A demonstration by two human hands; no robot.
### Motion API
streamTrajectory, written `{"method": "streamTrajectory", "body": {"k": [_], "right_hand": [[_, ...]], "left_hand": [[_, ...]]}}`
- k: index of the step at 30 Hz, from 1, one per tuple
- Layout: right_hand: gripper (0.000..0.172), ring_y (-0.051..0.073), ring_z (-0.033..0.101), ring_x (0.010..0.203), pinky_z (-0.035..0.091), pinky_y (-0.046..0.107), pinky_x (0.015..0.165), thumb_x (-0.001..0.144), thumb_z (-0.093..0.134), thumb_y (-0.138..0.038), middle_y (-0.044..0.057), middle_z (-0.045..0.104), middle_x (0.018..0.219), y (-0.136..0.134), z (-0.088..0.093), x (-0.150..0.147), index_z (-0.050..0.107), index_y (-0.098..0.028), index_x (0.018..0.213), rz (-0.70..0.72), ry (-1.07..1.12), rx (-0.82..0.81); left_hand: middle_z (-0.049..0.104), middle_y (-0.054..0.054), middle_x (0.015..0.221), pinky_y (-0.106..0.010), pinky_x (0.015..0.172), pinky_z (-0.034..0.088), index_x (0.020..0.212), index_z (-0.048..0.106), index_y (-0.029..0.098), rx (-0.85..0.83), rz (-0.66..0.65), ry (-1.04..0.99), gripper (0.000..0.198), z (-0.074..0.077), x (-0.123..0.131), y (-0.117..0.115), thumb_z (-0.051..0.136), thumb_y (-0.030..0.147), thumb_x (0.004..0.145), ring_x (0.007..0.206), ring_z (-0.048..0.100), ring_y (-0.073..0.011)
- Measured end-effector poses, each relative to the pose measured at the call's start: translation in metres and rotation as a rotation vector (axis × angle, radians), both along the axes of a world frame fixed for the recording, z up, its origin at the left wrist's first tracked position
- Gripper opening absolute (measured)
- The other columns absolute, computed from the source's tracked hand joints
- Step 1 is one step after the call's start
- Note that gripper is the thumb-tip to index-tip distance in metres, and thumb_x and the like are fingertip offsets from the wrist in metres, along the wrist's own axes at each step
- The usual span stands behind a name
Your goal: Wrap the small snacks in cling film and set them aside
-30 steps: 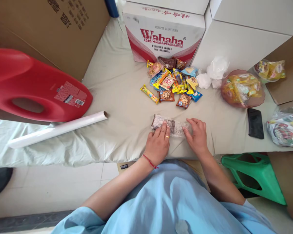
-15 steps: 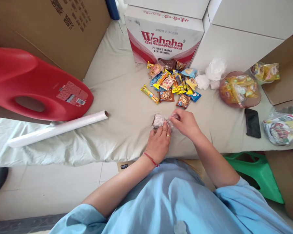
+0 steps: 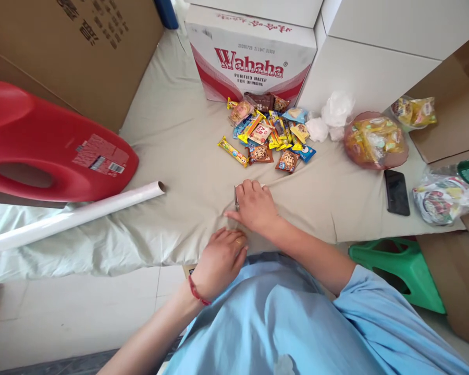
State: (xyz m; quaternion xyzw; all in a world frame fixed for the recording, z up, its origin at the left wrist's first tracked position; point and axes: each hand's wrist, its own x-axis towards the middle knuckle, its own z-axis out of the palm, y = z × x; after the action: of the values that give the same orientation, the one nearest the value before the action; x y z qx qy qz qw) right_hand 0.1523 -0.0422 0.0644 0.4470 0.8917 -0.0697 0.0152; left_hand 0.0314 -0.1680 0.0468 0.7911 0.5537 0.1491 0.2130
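Note:
My right hand (image 3: 257,205) lies over a small packet (image 3: 236,197) on the cloth near the front edge. Its fingers rest across the packet and the thumb sticks out to the left. Only the packet's dark left edge and a pale strip show; the rest is covered. Just below, my left hand (image 3: 222,255) rests at the cloth's edge with loosely bent, parted fingers and nothing visible in it. Beyond both hands is a pile of wrapped snacks (image 3: 260,133), with a yellow snack bar (image 3: 233,151) and brown cookie packets (image 3: 287,161) at its front.
A Wahaha carton (image 3: 254,62) stands behind the snacks. Crumpled white plastic (image 3: 337,110), a pink bowl (image 3: 349,151) of packets and a phone (image 3: 396,192) are to the right. On the left are a red jug (image 3: 58,130) and a white tube (image 3: 101,209). A green stool (image 3: 422,281) sits below.
My left hand has come off the packet and drawn back toward the front edge. My right hand has moved left and now covers the packet. The view has shifted slightly.

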Motion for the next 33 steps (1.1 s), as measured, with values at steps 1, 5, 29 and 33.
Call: {"method": "streamTrajectory", "body": {"k": [1, 5, 29, 33], "right_hand": [[0.051, 0.033, 0.053, 0.113, 0.047, 0.047, 0.094, 0.096, 0.064, -0.057, 0.019, 0.059, 0.123, 0.000, -0.003, -0.001, 0.058, -0.013, 0.122, 0.004, 0.001, 0.008], [0.033, 0.033, 0.053, 0.112, 0.046, 0.048, 0.093, 0.098, 0.063, -0.035, 0.019, 0.059, 0.121, 0.003, -0.009, -0.002, 0.059, -0.014, 0.122, -0.014, 0.020, 0.002], [0.052, 0.020, 0.070, 0.109, 0.056, 0.038, 0.100, 0.087, 0.076, -0.053, 0.006, 0.073, 0.120, -0.049, -0.025, 0.118, 0.065, -0.025, 0.129, -0.258, 1.297, -1.013], [0.050, 0.022, 0.068, 0.118, 0.054, 0.040, 0.105, 0.089, 0.074, -0.049, 0.007, 0.071, 0.129, -0.039, -0.025, 0.141, 0.067, -0.025, 0.132, -0.261, 1.204, -0.824]], "left_hand": [[0.076, -0.009, 0.115, -0.049, 0.104, 0.051, 0.108, 0.071, 0.019, -0.019, 0.021, -0.018, 0.029, 0.000, -0.005, -0.004, 0.044, 0.022, 0.102, 0.110, 0.069, -0.0254], [0.077, -0.008, 0.106, -0.043, 0.091, 0.056, 0.101, 0.071, 0.020, -0.046, 0.146, -0.046, 0.029, 0.001, -0.017, -0.006, 0.043, 0.025, 0.103, 0.102, 0.071, -0.0247], [0.076, -0.009, 0.110, -0.040, 0.089, 0.058, 0.121, 0.064, 0.017, -0.431, 0.553, -0.911, 0.053, 0.011, 0.048, 0.014, 0.076, 0.050, 0.081, 0.098, 0.072, -0.0241], [0.074, -0.010, 0.116, -0.039, 0.090, 0.059, 0.121, 0.066, 0.018, -0.377, 0.489, -0.827, 0.046, 0.010, 0.049, 0.016, 0.068, 0.049, 0.088, 0.103, 0.071, -0.0236]]}}
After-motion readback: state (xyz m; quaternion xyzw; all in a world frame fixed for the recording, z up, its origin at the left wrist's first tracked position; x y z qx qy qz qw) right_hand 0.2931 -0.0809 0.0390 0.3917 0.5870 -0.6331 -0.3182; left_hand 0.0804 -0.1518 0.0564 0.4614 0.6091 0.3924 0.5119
